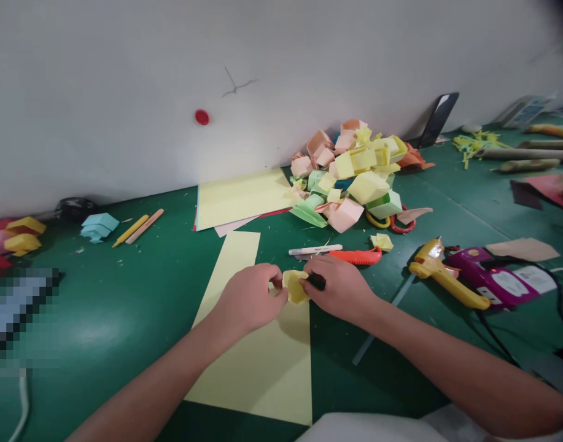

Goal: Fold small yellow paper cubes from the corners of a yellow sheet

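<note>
A small folded piece of yellow paper is pinched between my two hands, held above a pale yellow sheet on the green table. My left hand grips its left edge with thumb and fingers closed. On the opposite edge, my right hand is closed too, and a short black object shows beside its fingers; I cannot make out its kind. Just beyond the right hand lie a white pen and an orange-handled cutter, partly hidden by it. A crumpled yellow scrap rests nearby.
Folded paper shapes are heaped by the wall, with scissors partly under them. A yellow glue gun with a glue stick lies right, beside a purple power strip. Stacked paper sheets and two pencil-like sticks lie farther left.
</note>
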A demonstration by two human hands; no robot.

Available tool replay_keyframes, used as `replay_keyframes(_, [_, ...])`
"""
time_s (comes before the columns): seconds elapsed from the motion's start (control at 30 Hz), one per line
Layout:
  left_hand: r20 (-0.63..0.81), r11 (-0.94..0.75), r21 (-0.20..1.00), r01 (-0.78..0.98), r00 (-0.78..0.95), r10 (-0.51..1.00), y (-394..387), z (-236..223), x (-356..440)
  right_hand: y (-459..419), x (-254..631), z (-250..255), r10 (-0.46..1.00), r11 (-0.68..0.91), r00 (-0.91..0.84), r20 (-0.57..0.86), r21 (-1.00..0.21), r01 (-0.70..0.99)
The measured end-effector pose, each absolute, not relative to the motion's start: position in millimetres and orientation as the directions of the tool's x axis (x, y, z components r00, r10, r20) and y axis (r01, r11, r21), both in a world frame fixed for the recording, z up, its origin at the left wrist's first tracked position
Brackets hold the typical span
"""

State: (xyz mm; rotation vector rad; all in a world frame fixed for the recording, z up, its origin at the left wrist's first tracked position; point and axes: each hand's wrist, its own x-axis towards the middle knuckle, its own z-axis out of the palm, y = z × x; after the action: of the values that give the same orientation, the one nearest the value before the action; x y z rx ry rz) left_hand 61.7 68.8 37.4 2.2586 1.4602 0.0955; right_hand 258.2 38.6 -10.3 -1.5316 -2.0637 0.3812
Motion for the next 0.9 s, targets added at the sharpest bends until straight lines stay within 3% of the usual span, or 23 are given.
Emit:
replay_keyframes(0.17, [0.008, -0.474, 0.377, 0.796, 0.508, 0.861, 57.7, 30.5, 64.2, 39.0, 258.1, -12.2, 0.954, 0.291, -0.193, 0.231, -0.544, 0.787])
replay_keyframes(0.37, [0.092, -0.636, 0.255, 0.728, 0.636, 0.766, 53.4, 24.8, 63.0, 41.7, 261.3, -14.8, 0.925, 0.380, -0.286, 0.251, -0.570, 0.729])
replay_keyframes(0.63, [-0.003, -0.528, 0.347, 0.775, 0.563, 0.826, 62.2, 36.3, 64.2, 38.2, 261.8, -9.2, 0.836, 0.521, -0.501, 0.224, -0.611, 0.596])
replay_keyframes(0.9, [-0.163, -0.350, 0.446, 0.824, 0.460, 0.873, 60.3, 39.4, 65.7, 39.8, 262.9, -9.3, 0.856, 0.449, -0.490, 0.167, -0.710, 0.542])
